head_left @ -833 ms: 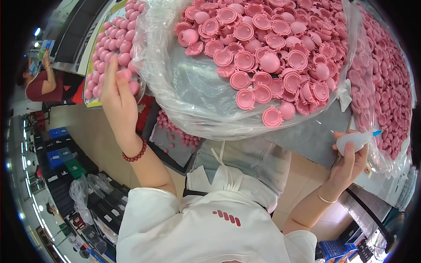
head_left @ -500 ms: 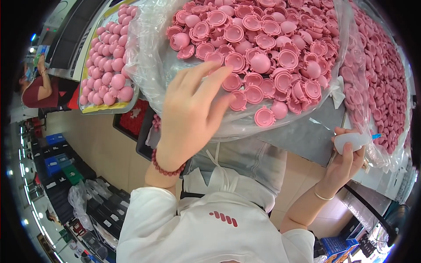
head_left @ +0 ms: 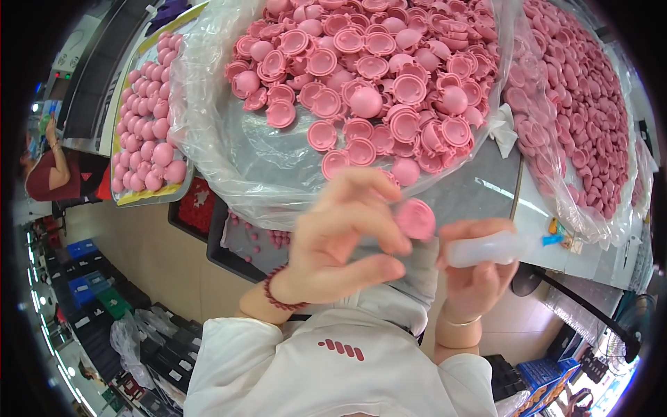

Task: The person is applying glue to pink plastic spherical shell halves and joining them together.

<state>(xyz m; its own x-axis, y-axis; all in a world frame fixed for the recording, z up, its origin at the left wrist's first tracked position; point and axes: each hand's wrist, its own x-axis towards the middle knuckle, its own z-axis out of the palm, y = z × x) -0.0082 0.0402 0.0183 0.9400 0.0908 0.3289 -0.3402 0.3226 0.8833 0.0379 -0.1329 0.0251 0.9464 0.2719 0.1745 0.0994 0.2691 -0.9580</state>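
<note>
My left hand (head_left: 347,240) is slightly blurred, above my lap at the table's front edge. At its fingertips is a round pink plastic half-shell (head_left: 415,218), off the pile and in the air. Just to the right, my right hand (head_left: 479,278) is closed around a translucent white squeeze bottle (head_left: 486,248), lying sideways with its blue tip (head_left: 552,240) pointing right. The fingers near the shell nearly meet the bottle hand. A heap of pink half-shells (head_left: 406,90) lies in a clear plastic bag (head_left: 260,201) on the table beyond my hands.
A second bag of pink pieces (head_left: 577,118) lies to the right. At the left, a tray (head_left: 153,198) holds pink balls. Below it are dark bins (head_left: 212,250) with red and pink bits. Another person (head_left: 55,170) is at far left. A black cable (head_left: 583,316) curves at lower right.
My left hand has drawn back from the pile toward me, with a pink half-shell at its fingers. My right hand has brought the bottle leftward, close to it. The view has shifted slightly.
</note>
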